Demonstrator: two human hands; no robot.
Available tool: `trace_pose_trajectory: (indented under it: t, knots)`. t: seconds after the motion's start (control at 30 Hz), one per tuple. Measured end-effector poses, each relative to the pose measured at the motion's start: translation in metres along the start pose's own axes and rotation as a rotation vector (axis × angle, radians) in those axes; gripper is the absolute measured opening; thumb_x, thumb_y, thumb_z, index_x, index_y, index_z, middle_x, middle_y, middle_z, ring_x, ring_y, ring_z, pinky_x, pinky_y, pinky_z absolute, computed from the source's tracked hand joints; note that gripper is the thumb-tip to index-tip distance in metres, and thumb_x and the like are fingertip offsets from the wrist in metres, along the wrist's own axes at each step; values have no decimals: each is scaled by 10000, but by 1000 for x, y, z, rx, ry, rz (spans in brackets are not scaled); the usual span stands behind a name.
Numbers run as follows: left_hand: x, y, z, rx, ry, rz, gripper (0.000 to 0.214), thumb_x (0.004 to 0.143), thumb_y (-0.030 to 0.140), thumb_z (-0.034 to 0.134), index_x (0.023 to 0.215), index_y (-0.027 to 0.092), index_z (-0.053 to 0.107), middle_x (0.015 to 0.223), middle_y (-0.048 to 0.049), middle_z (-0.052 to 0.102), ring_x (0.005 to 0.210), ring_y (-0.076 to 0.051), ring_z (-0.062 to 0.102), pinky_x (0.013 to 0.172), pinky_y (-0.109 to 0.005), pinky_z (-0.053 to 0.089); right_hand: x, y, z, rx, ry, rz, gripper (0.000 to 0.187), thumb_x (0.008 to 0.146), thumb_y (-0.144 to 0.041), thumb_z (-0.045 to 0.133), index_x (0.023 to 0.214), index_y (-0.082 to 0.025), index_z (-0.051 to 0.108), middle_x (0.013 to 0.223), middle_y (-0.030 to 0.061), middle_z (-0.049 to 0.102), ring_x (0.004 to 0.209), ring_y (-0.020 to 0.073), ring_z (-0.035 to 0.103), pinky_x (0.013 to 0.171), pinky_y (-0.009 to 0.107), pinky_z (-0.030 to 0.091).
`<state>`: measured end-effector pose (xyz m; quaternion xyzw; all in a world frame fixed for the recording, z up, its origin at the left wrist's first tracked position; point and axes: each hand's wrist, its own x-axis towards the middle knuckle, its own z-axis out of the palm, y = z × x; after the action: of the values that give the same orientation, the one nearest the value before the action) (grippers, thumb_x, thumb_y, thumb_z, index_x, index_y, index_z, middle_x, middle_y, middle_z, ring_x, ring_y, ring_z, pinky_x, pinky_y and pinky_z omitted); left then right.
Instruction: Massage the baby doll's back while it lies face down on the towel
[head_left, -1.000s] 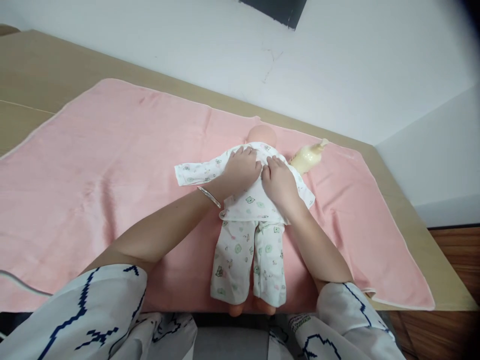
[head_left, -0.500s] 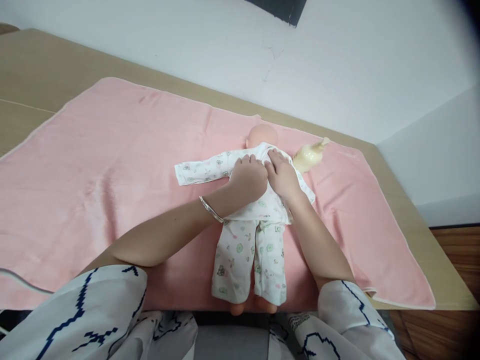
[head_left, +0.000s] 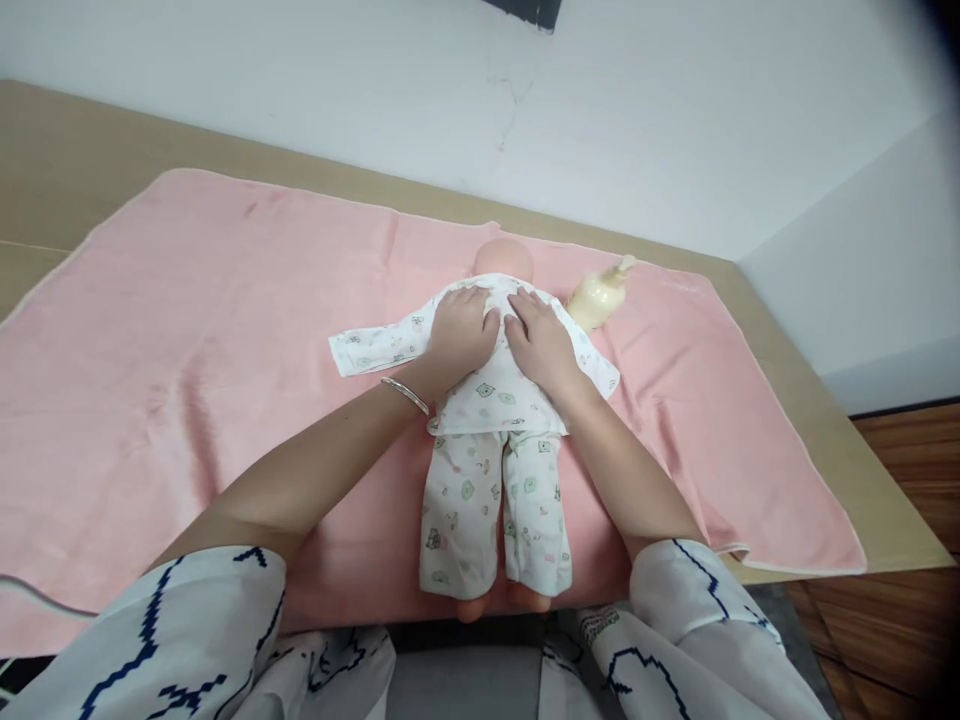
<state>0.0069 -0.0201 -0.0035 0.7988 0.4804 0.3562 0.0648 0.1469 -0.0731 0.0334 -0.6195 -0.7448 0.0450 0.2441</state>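
Observation:
A baby doll lies stretched out on a pink blanket, its head away from me and its feet at the near edge. It wears a white printed long-sleeved top and matching trousers. My left hand rests flat on the left upper part of the top, fingers toward the doll's head. On the right upper part lies my right hand, palm down with its fingers spread. Both hands are open, with a narrow strip of fabric between the thumbs. The doll's face is not visible.
A cream-coloured bottle with a spout lies beside the doll's right-hand sleeve. The pink blanket covers much of the wooden table, with a wall behind it. A pale cable crosses the lower left.
My left hand has gone from curled near the middle of the top to flat on its left side, apart from my right hand. My right hand stays on the upper right part. The view has shifted slightly.

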Motion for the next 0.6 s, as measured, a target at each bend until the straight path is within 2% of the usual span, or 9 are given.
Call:
trace_pose_trajectory:
  t: [0.1,0.23,0.33,0.47,0.53,0.6]
  knots:
    - [-2,-5,7,-119,77,21,463,1009,386,325,1221,110,631,1308,-172,668,1275,-317,578,1144,-501,398,8,16,0,54,15,-6,484,986,-319,414,1408,-124,549,1536,149,497,1475,299,410,1244,539,280]
    - [-5,-10,9,-276,155,39,727,1034,603,106,1213,127,626,1283,-145,683,1260,-260,586,1139,-487,417,6,11,-5,47,61,-100,478,961,-264,436,1403,-119,544,1597,161,405,1511,290,347,1242,529,287]
    - [-8,-9,7,-363,179,14,771,1031,616,49,1286,117,579,1326,-136,660,1265,-233,574,1117,-482,433,3,1,-2,47,113,-141,499,947,-220,428,1439,-176,497,1644,103,332,1550,250,259,1259,531,249]
    - [-9,-9,7,-393,181,10,815,1018,644,56,1327,84,560,1352,-167,644,1275,-252,573,1122,-485,421,1,-6,9,13,13,-99,471,954,-193,395,1399,-178,545,1583,104,443,1528,265,315,1267,571,205]
    - [-9,-10,7,-394,186,9,824,1013,654,69,1326,85,576,1346,-175,649,1277,-268,578,1121,-481,419,-1,-10,7,9,-38,-82,453,947,-192,419,1371,-157,575,1570,122,458,1518,285,334,1262,576,221]
    - [-8,-11,8,-409,177,1,803,1014,654,86,1322,110,590,1353,-169,646,1289,-273,575,1128,-477,410,-5,-15,-3,26,-22,-90,459,937,-189,446,1379,-175,565,1589,111,431,1523,288,323,1254,582,244]
